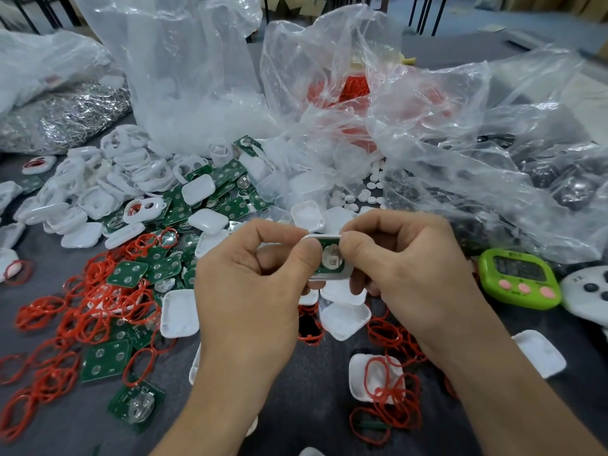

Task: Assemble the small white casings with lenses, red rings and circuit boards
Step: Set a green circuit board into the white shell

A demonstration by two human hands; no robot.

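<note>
Head view. We see both hands raised over the middle of the table, pinching one small white casing (325,237) between them. The left hand (250,284) grips the casing's left edge, thumb laid across the rim and fingers curled behind. The right hand (404,271) grips the right edge likewise, thumb on the front and fingers folded underneath. The casing is tilted with its open side toward us, and a green circuit board (331,260) sits inside it, framed by the two thumbs. A round metallic part with a reddish spot shows at the board's centre; we cannot tell whether a ring or lens lies beneath. Below the hands, the dark grey table (312,399) carries loose red rings (92,311), thick on the left and thinner on the right. They are mixed with spare boards (105,360) and white shells (179,312). A heap of white frames (131,166) lies further back on the left, and small white discs (362,192) lie behind the hands. Crumpled clear plastic bags (184,77) fill the far side: one (342,90) shows red contents, another at far left (75,116) holds silvery metal parts. Near the right edge lies a green timer (519,278), with a white button-faced device (589,294) just beside it.
</note>
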